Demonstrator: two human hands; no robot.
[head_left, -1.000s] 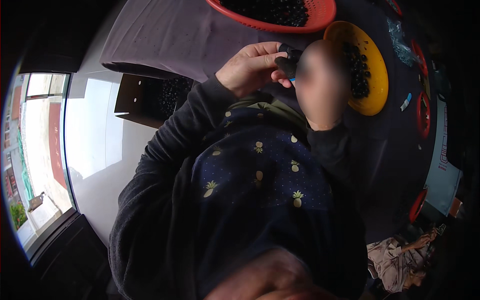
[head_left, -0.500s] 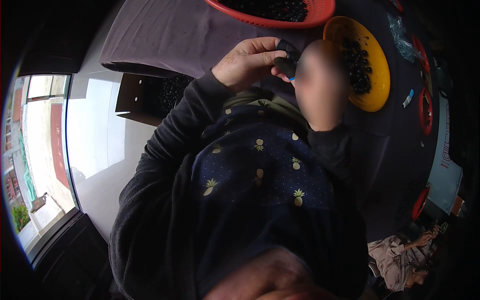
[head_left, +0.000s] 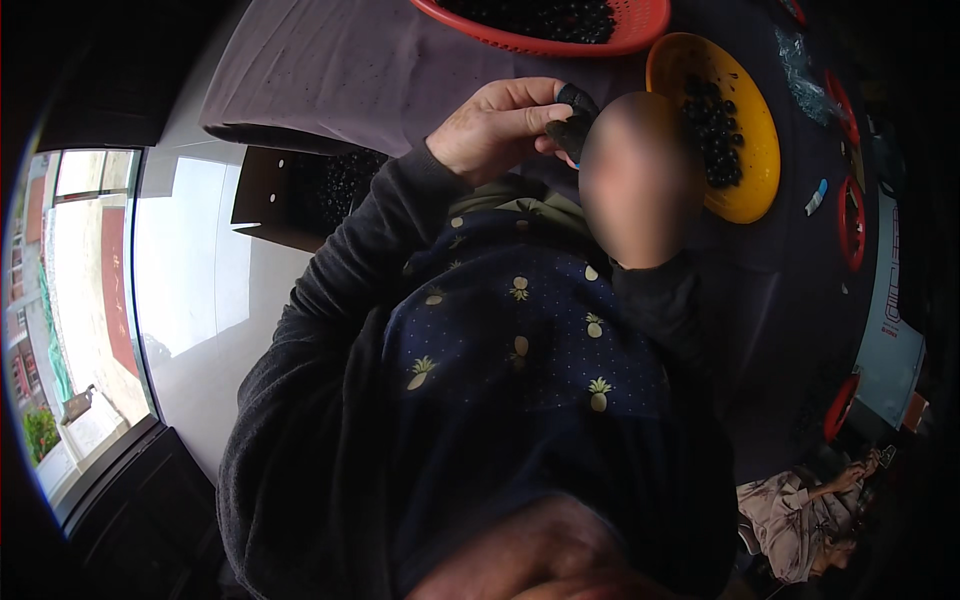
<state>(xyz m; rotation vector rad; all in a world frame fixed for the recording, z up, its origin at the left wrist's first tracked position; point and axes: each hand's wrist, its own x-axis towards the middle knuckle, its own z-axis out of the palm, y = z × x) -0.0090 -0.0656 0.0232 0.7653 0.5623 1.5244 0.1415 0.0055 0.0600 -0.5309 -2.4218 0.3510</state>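
Observation:
My left hand is closed in a pinch in front of my body. Dark covers sit over the tips of its thumb and forefinger. Whatever lies between those fingertips is too small or hidden to make out. Close against them on the right is my right hand; a blur smears its fingers, so their pose does not show. Just beyond that hand stands a yellow plate holding a heap of small, dark, round, berry-like pieces.
A red colander of similar dark pieces stands on the cloth-covered table. An open cardboard box with more is lower left. At right are a plastic bag, a blue-and-white tube, red containers and another person.
My right hand has shifted slightly down and to the left. My left hand has barely moved and keeps its pinch.

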